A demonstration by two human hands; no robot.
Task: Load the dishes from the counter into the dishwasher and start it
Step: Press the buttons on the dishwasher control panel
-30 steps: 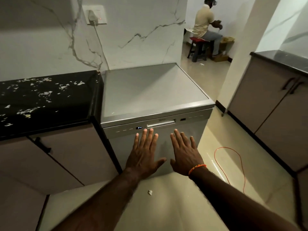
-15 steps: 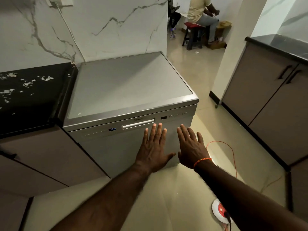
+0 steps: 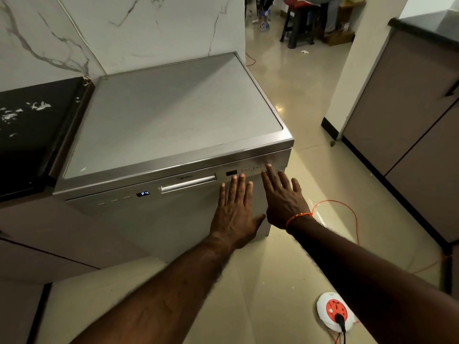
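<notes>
Dishwasher (image 3: 154,135) door shut; left hand (image 3: 236,214), right hand (image 3: 283,202) flat on it.

we are in a home kitchen: we see a dishwasher (image 3: 173,135) beside a black counter (image 3: 32,125), brown cabinets (image 3: 409,115) and a marble wall (image 3: 139,28).

The dishwasher (image 3: 173,125) is silver-grey with a pale matte top, and its small display (image 3: 143,194) glows blue-white on black. Beside it the counter (image 3: 29,125) is glossy black flecked with white scraps, and the wall (image 3: 139,28) is white marble with grey-brown veins. An orange cord (image 3: 347,214) loops over the cream floor (image 3: 285,281) to a white-and-orange socket reel (image 3: 332,311), and an orange thread band (image 3: 298,218) circles the right wrist.
</notes>
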